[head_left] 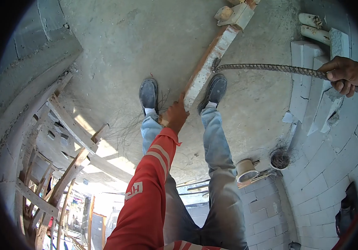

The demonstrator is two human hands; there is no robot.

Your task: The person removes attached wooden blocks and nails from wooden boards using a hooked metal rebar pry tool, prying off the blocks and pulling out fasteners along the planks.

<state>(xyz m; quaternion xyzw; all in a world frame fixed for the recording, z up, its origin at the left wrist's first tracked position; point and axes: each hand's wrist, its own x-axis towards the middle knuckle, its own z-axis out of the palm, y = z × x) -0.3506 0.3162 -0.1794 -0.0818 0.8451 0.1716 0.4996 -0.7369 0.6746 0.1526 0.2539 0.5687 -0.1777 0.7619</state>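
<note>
My left hand (pixel 176 115) is wrapped round the near end of a long wooden beam (pixel 206 68) crusted with pale mortar, which slants away between my feet. On the right, my right hand (pixel 345 76) grips one end of a ribbed steel bar (pixel 270 67). The bar runs leftward, and its hooked tip touches the beam's side near my right shoe (pixel 215 89). At the beam's far part sits a pale block-like wooden piece (pixel 240 16).
Pale blocks (pixel 306 83) and two cylinders (pixel 315 35) lie at the right wall. A bucket (pixel 246 170) and a pot of wire (pixel 280 159) stand lower right. Wooden scaffolding (pixel 68 175) is lower left. Thin wires (pixel 124 125) lie beside my left foot.
</note>
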